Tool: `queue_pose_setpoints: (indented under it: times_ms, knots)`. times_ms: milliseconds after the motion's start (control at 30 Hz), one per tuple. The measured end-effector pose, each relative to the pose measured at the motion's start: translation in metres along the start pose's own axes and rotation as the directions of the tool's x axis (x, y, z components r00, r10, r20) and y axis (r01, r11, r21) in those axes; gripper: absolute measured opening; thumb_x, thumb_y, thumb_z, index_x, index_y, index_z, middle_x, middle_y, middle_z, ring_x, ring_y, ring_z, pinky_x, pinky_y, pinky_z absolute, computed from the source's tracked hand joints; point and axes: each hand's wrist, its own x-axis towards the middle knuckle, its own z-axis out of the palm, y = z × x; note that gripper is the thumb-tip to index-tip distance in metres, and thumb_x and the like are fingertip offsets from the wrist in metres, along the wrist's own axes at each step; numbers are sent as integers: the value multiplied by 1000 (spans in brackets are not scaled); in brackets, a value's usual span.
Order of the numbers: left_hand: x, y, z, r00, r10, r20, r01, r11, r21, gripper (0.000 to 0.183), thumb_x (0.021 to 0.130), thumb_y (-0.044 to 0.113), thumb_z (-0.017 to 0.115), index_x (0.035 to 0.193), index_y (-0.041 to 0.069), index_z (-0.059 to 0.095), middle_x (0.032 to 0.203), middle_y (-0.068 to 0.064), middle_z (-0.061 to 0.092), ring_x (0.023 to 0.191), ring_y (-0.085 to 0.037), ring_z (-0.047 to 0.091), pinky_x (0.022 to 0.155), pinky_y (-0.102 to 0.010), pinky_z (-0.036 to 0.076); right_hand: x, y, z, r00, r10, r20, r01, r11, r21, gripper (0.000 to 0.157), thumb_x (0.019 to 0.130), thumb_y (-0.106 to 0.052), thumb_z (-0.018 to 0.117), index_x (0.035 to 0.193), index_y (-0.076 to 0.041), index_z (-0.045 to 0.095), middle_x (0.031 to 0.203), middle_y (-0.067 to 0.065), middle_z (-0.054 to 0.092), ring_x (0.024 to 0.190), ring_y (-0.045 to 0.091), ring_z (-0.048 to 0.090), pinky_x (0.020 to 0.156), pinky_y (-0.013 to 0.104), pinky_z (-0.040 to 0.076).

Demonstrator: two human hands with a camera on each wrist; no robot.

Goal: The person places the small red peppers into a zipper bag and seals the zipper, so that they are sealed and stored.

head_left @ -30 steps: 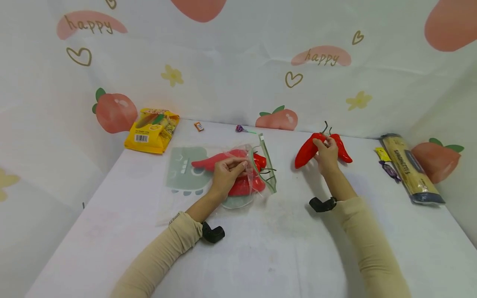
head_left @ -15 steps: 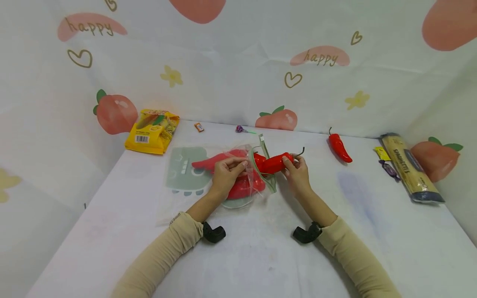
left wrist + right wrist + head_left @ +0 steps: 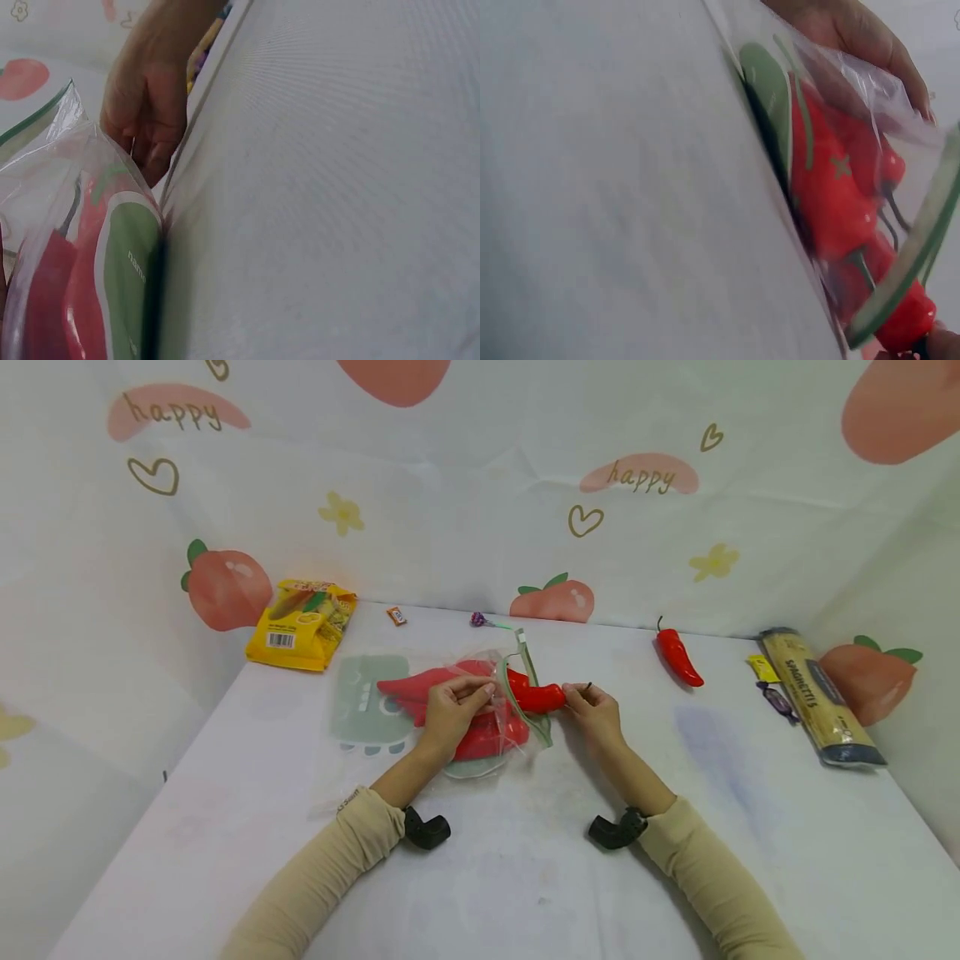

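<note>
A clear zip bag (image 3: 360, 718) with a green printed pattern lies on the table, holding several red chili peppers (image 3: 480, 743). My left hand (image 3: 452, 718) pinches the bag's upper film near its mouth and holds it raised. The green zip edge (image 3: 528, 658) stands parted. Through that mouth runs another chili pepper (image 3: 542, 698), tip inside, stem end outside. My right hand (image 3: 596, 714) grips it at the stem end. In the right wrist view, its blunt end (image 3: 907, 319) pokes past the zip strip, and chili stems show inside the bag.
One chili pepper (image 3: 678, 658) lies at the back right. Beyond it are a spaghetti pack (image 3: 821, 697), a yellow candy (image 3: 763, 669) and a purple candy (image 3: 777, 702). At the back are a lollipop (image 3: 478, 620), an orange candy (image 3: 397, 616) and a yellow bag (image 3: 300, 627).
My right hand has brought a chili pepper from the back right to the bag's mouth and pushed it leftward partly inside. My left hand has stayed on the bag.
</note>
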Motion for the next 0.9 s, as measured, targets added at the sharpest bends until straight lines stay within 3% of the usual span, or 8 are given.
queue_pose_setpoints:
  times_ms: [200,300,433,567,700,900]
  knots:
    - [0,-2,0,1000,21,5,-21,1000,2,23,86,1,60,105,-11,61,83,3,69,72,-7,67,69,-23,57,-5,1,15,994,-35,101,56,976,-210,35,85,-21,66,103,9,62,71,-12,62,65,2,60,64,14,54]
    - [1,-3,0,1000,30,8,-30,1000,-11,23,86,0,59,105,-13,61,82,3,69,72,-6,67,67,-21,57,-5,-1,17,989,-61,137,99,953,-286,37,85,-22,65,105,10,63,76,-7,67,67,1,61,65,15,55]
    - [1,-3,1,999,33,6,-33,999,-18,24,86,0,59,106,-13,60,82,3,69,71,-6,67,66,-20,57,-2,-2,10,987,-84,138,122,948,-295,35,89,-22,61,107,7,63,86,0,70,74,1,63,68,16,55]
    - [0,-2,0,999,34,-1,-34,999,8,23,86,1,59,105,-11,61,83,1,69,70,-6,67,67,-21,57,4,-4,-2,984,-113,139,141,968,-207,37,90,-20,59,114,8,58,85,-8,69,81,1,64,74,13,54]
    - [0,0,-2,1000,29,-5,-29,999,34,22,87,3,60,105,-9,62,86,-2,69,70,-7,67,69,-23,57,12,-12,-19,976,-136,167,137,991,8,45,90,-14,57,126,11,45,88,-11,68,88,2,64,83,16,52]
    - [0,0,-2,1000,18,0,-18,999,48,22,87,4,60,105,-7,63,93,-15,69,72,-7,68,71,-24,57,32,-36,-62,985,-85,149,43,964,263,47,89,-10,56,133,-1,42,106,-3,65,99,9,63,95,26,41]
